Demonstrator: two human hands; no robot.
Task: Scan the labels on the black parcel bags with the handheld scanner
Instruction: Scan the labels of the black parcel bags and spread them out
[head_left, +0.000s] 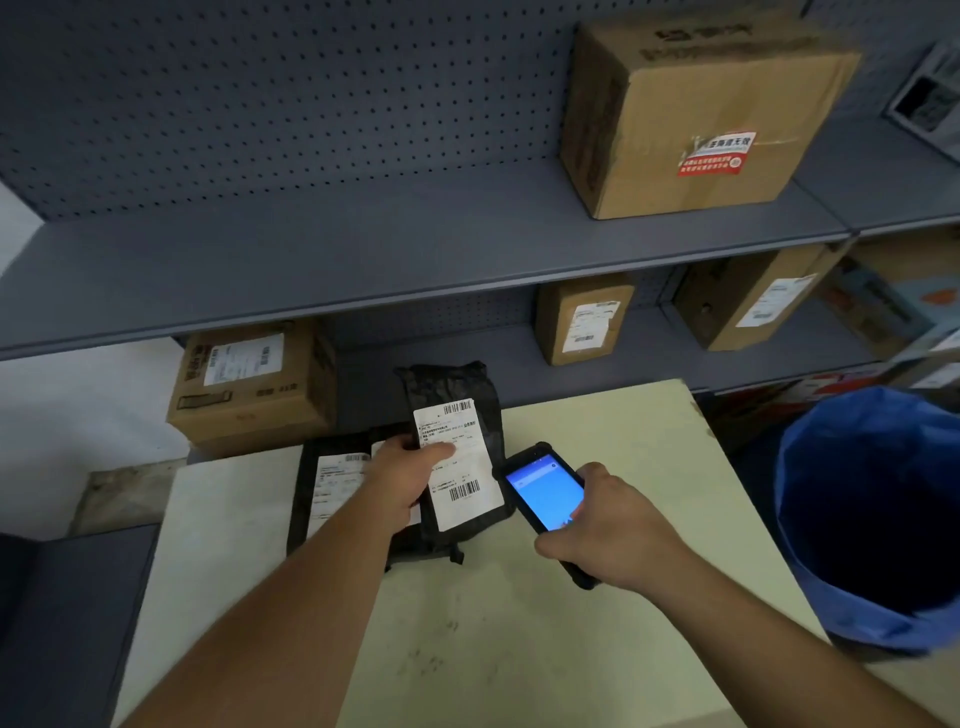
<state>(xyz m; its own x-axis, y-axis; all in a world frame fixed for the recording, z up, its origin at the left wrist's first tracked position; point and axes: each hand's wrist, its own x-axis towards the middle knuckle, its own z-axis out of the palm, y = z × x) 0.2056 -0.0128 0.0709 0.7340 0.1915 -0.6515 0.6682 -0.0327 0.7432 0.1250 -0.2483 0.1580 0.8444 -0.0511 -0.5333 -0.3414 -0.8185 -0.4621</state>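
My left hand (408, 475) grips a black parcel bag (454, 387) and holds it tilted up over the table, its white label (465, 480) with barcodes facing me. My thumb lies across the label. My right hand (610, 525) holds the handheld scanner (545, 491), a black device with a lit blue screen, just right of the label and angled toward it. A second black parcel bag (311, 467) with its own white label (335, 483) lies flat on the table, to the left and partly under my left hand.
The pale table (519, 623) stands against grey metal shelving (363, 270) that carries several cardboard boxes (696, 114). A brown box (249, 384) sits at the back left. A bin lined with a blue bag (872, 514) stands at the table's right edge.
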